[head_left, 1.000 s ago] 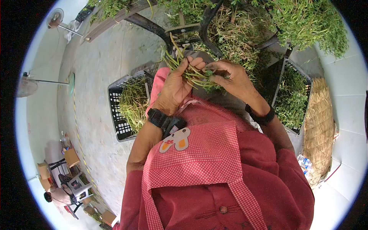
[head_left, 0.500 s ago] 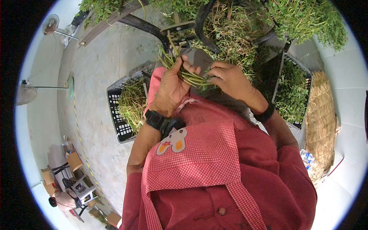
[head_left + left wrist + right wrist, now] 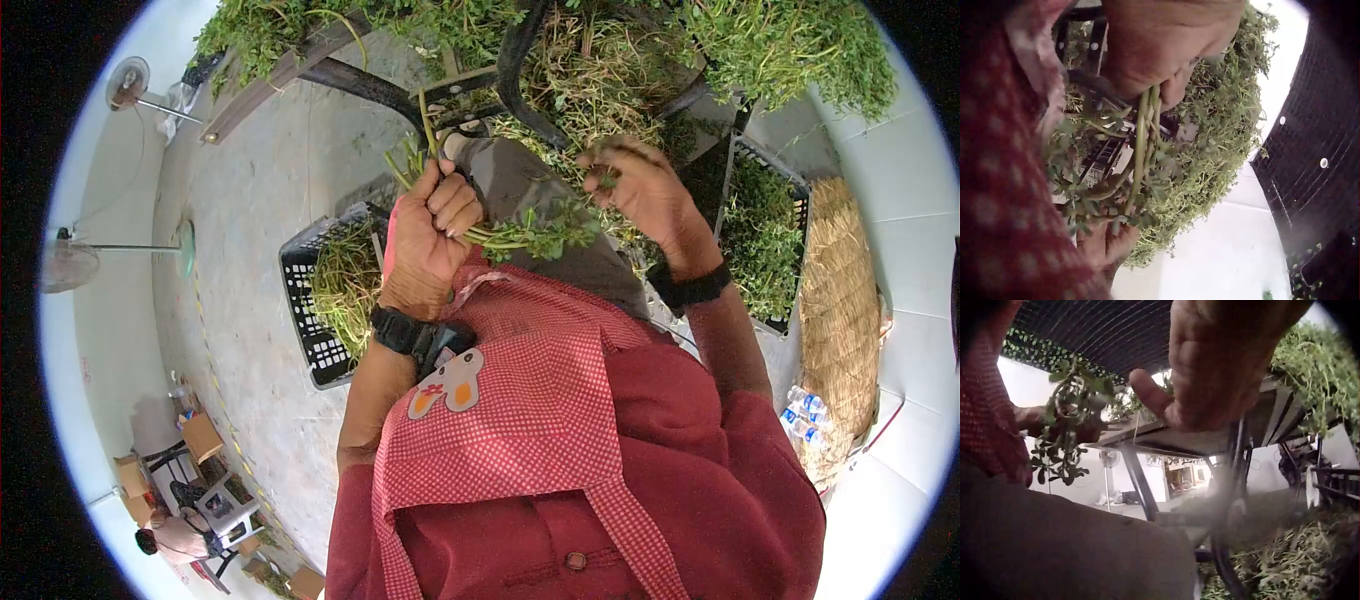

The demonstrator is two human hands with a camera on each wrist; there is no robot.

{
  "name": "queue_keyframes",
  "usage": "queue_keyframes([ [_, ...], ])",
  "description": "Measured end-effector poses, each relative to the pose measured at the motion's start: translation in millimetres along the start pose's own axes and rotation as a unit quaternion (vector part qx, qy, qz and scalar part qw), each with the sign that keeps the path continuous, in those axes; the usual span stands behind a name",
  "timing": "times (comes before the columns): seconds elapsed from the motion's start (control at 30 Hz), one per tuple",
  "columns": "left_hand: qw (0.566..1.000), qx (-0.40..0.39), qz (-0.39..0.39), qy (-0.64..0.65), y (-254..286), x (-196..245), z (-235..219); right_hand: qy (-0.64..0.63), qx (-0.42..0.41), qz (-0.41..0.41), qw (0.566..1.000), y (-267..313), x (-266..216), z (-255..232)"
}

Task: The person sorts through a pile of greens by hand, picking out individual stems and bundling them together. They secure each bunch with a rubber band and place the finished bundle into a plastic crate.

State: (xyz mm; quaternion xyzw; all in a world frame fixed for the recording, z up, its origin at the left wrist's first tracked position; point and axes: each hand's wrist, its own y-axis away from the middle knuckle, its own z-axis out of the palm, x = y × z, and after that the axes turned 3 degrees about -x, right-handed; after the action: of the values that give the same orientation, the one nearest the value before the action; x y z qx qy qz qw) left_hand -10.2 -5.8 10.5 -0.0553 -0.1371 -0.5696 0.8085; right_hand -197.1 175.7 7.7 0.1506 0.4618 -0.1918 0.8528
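My left hand [image 3: 430, 235] grips a bunch of green stems [image 3: 490, 238] over my lap. Their bare ends poke out above the thumb, and a leafy end [image 3: 560, 230] hangs out on the right. Seen from the left wrist, several stems [image 3: 1140, 140] run down from the curled fingers. My right hand [image 3: 655, 200] is apart from the bunch, to its right, above a heap of plant trimmings [image 3: 590, 85]. Its fingers are spread from the thumb and blurred, with small green bits by them. The right wrist view shows the thumb [image 3: 1150, 394] sticking out.
Leafy greens [image 3: 800, 50] lie piled on a table [image 3: 300, 62] with dark legs in front of me. A black crate [image 3: 300, 285] of stems stands on the left, another crate [image 3: 803, 215] of greens on the right, beside a straw roll [image 3: 840, 300]. A person sits far left.
My right hand has left the bunch and moved right over the trimmings. My left hand has shifted slightly left, its fingers closing tighter round the stems, and the leafy end now shows.
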Motion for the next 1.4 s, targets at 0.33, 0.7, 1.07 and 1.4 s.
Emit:
queue_keyframes([
  [0.33, 0.999, 0.040, -0.006, 0.014, -1, -3, 4, 0.439, -0.135, -0.086, 0.884, 2, 23, 46],
  [0.7, 0.995, 0.073, 0.012, -0.073, -3, -11, 8, 0.529, -0.028, -0.161, 0.832, -4, 45, 63],
  [1.07, 0.988, 0.070, 0.081, 0.114, 0, 5, 14, -0.158, -0.048, 0.055, 0.985, -15, 12, -8],
  [1.4, 0.975, 0.096, 0.097, 0.174, -4, 4, 7, 0.081, -0.126, 0.168, 0.974, 3, 42, 62],
])
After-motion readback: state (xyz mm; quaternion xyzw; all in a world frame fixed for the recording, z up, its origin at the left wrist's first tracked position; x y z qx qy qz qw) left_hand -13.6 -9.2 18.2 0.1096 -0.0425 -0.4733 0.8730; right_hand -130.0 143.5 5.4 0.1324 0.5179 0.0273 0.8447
